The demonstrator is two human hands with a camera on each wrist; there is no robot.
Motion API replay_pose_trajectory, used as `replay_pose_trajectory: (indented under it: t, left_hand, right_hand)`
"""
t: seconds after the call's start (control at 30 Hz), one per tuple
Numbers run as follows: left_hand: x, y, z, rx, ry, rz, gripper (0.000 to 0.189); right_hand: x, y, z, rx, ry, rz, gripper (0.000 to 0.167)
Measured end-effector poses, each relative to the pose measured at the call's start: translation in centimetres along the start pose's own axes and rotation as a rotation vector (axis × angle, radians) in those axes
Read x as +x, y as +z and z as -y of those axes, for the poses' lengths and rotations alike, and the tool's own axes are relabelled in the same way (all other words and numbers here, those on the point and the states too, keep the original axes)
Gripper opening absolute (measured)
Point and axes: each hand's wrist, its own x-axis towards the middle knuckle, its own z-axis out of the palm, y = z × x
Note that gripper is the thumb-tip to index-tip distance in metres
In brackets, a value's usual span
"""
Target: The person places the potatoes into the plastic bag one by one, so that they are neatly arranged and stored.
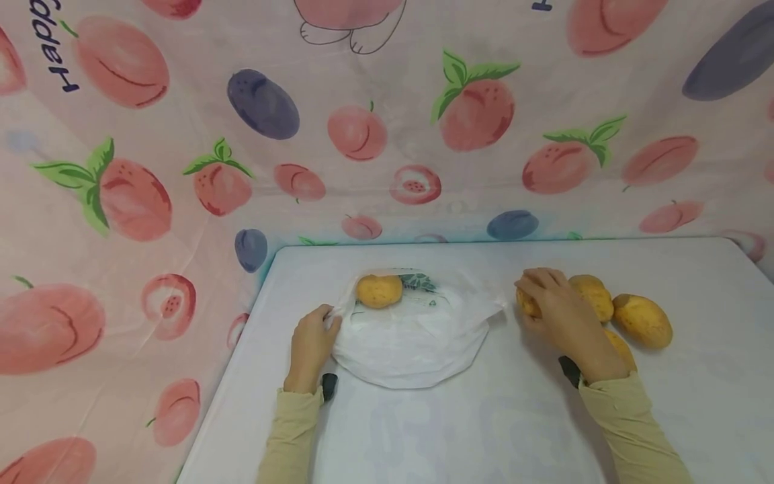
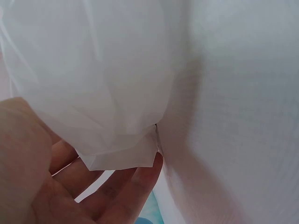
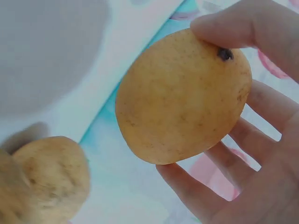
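A white translucent plastic bag (image 1: 411, 356) lies on the table with its mouth spread, one yellow mango (image 1: 379, 291) inside near the far left. My left hand (image 1: 312, 346) grips the bag's left edge; in the left wrist view the white plastic (image 2: 107, 84) runs between thumb and fingers. To the right of the bag, my right hand (image 1: 559, 312) holds a mango (image 3: 182, 98) by its sides, thumb near the dark stem scar. Close by that hand lie more mangoes: one behind it (image 1: 592, 297), one further right (image 1: 643, 321), and one partly hidden by the wrist (image 1: 621, 349).
The white-covered table (image 1: 471, 430) meets a pink fruit-print cloth (image 1: 363, 195) at its back and left edges. A dark band (image 1: 328, 387) sits at the left wrist and another dark piece (image 1: 570, 372) at the right.
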Motion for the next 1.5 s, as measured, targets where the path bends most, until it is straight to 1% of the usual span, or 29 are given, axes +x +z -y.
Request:
replay_pose_trajectory:
  t: [0.1, 0.27, 0.57, 0.67, 0.87, 1.07, 1.2, 1.33, 1.5]
  left_hand:
    - [0.0, 0.0, -0.1, -0.004, -0.001, 0.0, 0.028]
    - [0.1, 0.0, -0.1, -0.003, 0.0, -0.004, 0.028]
    - [0.0, -0.1, 0.0, -0.007, -0.018, 0.006, 0.03]
    - [0.0, -0.1, 0.0, -0.009, -0.022, 0.01, 0.03]
    - [0.0, -0.2, -0.1, -0.011, -0.025, 0.016, 0.03]
    - [0.0, -0.1, 0.0, -0.002, -0.019, 0.015, 0.031]
    - [0.0, -0.1, 0.1, -0.003, -0.02, 0.018, 0.031]
    - [0.0, -0.1, 0.0, -0.005, -0.023, 0.02, 0.031]
    - [0.1, 0.0, 0.0, -0.009, -0.026, 0.023, 0.031]
  right_hand:
    - [0.4, -0.4, 0.3, 0.0, -0.016, -0.033, 0.05]
    - [0.9, -1.1, 0.9, 0.008, -0.008, -0.038, 0.053]
    - [1.7, -2.1, 2.1, 0.014, -0.032, -0.07, 0.052]
    - [1.8, -2.3, 2.5, 0.006, -0.032, -0.068, 0.053]
    - [2.0, -2.4, 3.3, 0.015, -0.018, -0.051, 0.059]
    - [2.2, -2.2, 3.9, 0.021, -0.045, -0.07, 0.06]
    - [2.3, -2.2, 4.3, 0.031, -0.054, -0.067, 0.06]
    - [2.5, -2.1, 4.8, 0.048, -0.06, -0.053, 0.059]
    - [2.6, -1.9, 5.4, 0.084, -0.043, -0.011, 0.056]
